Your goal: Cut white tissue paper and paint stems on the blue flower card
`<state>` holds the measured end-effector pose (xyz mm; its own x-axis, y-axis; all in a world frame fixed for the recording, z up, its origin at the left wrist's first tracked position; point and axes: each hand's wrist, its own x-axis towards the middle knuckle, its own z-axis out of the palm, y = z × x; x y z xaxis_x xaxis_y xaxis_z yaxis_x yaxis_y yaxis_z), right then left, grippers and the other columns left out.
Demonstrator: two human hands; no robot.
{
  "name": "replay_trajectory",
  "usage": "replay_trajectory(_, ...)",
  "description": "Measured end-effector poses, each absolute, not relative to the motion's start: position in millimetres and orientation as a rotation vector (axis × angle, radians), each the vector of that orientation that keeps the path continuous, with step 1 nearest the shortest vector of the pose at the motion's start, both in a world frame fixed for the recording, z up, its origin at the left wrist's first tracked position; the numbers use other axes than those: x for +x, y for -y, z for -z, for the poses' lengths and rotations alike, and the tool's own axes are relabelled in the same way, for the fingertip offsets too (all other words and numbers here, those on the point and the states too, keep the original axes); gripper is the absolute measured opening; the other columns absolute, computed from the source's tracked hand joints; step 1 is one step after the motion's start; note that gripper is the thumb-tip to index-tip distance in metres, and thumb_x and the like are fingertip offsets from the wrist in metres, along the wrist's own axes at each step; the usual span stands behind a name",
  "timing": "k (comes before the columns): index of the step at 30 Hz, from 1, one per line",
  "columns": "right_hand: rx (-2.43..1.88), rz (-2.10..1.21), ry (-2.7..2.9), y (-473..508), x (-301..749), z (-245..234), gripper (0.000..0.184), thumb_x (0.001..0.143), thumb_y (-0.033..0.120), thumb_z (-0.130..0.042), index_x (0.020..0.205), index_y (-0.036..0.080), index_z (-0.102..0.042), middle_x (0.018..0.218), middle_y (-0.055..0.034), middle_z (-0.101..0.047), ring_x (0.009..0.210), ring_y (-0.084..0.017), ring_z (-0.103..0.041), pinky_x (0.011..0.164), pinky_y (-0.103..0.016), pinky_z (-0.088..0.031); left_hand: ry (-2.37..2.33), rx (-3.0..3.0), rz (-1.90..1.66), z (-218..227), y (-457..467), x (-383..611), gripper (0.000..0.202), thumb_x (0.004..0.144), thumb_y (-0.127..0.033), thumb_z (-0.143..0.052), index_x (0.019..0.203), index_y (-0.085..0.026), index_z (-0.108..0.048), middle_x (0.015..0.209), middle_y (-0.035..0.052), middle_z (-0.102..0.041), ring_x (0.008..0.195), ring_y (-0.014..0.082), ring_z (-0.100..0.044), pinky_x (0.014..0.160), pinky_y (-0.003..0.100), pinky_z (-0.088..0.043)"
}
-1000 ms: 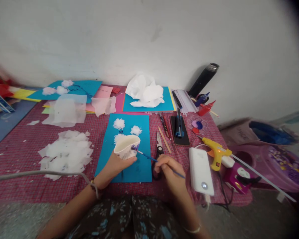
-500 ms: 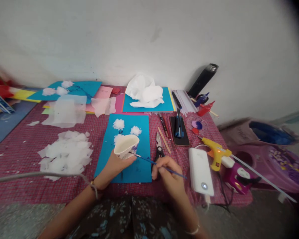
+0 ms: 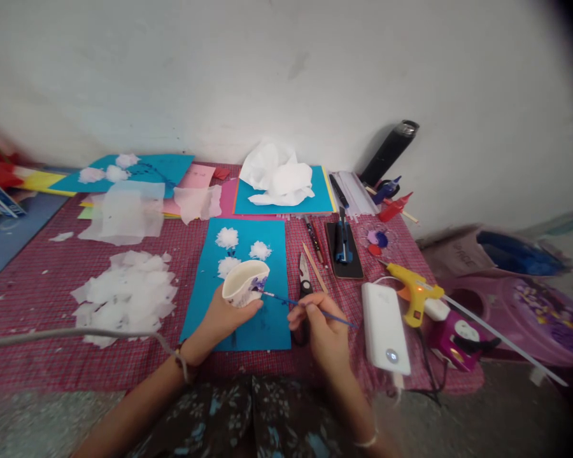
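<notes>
My left hand (image 3: 229, 313) is closed around a white paper cup (image 3: 240, 284), squeezed and tilted, with purple paint at its rim. My right hand (image 3: 319, 327) pinches a thin blue paintbrush (image 3: 293, 303) whose tip rests on the cup's purple edge. Both hover over a blue card sheet (image 3: 272, 280) that carries three white tissue puffs (image 3: 227, 238) near its top. Black-handled scissors (image 3: 305, 280) lie just right of the sheet, partly under my right hand.
A white power bank (image 3: 384, 326), a yellow glue gun (image 3: 413, 289), a box cutter on a black pad (image 3: 344, 245), a paint palette (image 3: 378, 240) and a black bottle (image 3: 389, 151) lie to the right. White tissue pieces (image 3: 127, 296) and crumpled tissue (image 3: 277, 175) lie on the red checked cloth.
The brush tip dropped to the cup's lower side half a second ago and is back up at the purple rim now. The cup has shifted slightly right and up.
</notes>
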<state>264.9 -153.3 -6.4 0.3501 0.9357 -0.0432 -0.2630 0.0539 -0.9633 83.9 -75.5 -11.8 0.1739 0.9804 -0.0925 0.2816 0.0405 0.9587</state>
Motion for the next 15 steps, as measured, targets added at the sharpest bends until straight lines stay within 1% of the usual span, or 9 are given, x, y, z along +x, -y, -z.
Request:
replay_trajectory(3, -1.202, -1.044, 0.767, 154.7, 265.8, 4.6, 0.016, 0.091, 0.033, -0.06, 0.081, 0.021, -0.064, 0.063, 0.0002, -0.072, 0.051, -0.014, -0.064, 0.051, -0.025, -0.054, -1.288, 1.442, -0.898, 11.3, 75.0, 83.6, 0.049, 0.065, -0.034, -0.075, 0.111, -0.017, -0.068, 0.112, 0.0105, -0.076, 0.107, 0.0303, -0.071, 0.101, 0.048, -0.056)
replay_trajectory(6, -1.214, -1.041, 0.755, 158.8, 269.2, 6.3, 0.014, 0.091, 0.03, -0.06, 0.081, 0.021, -0.064, 0.062, 0.0004, -0.071, 0.052, -0.014, -0.065, 0.05, -0.025, -0.052, -1.292, 1.401, -0.922, 10.8, 74.8, 83.7, 0.052, 0.065, -0.036, -0.077, 0.112, -0.015, -0.068, 0.12, 0.0137, -0.073, 0.114, 0.0309, -0.068, 0.107, 0.048, -0.052)
replay_trajectory(10, -1.079, -1.027, 0.63, 164.0, 274.5, 3.5, 0.014, 0.09, 0.024, -0.056, 0.079, 0.022, -0.063, 0.054, 0.003, -0.066, 0.048, -0.012, -0.059, 0.047, -0.022, -0.047, -1.242, 1.33, -0.918, 11.4, 74.0, 83.4, 0.059, 0.065, -0.037, -0.078, 0.118, -0.013, -0.067, 0.123, 0.0159, -0.071, 0.118, 0.0324, -0.066, 0.109, 0.05, -0.049)
replay_trajectory(12, -1.002, -1.033, 0.59, 163.9, 276.2, -0.6, 0.012, 0.089, 0.022, -0.057, 0.078, 0.022, -0.063, 0.052, 0.0038, -0.064, 0.047, -0.012, -0.057, 0.048, -0.022, -0.046, -1.219, 1.315, -0.903, 13.0, 73.5, 82.7, 0.065, 0.064, -0.038, -0.081, 0.122, -0.013, -0.065, 0.125, 0.0162, -0.07, 0.121, 0.0333, -0.064, 0.11, 0.051, -0.048)
replay_trajectory(15, -0.912, -1.117, 0.579, 161.2, 277.5, -4.2, 0.006, 0.086, 0.025, -0.062, 0.081, 0.023, -0.064, 0.056, 0.0032, -0.066, 0.048, -0.013, -0.058, 0.048, -0.023, -0.047, -1.172, 1.301, -0.869, 16.0, 73.9, 81.5, 0.072, 0.062, -0.037, -0.083, 0.127, -0.013, -0.062, 0.131, 0.0165, -0.067, 0.124, 0.034, -0.062, 0.11, 0.05, -0.047)
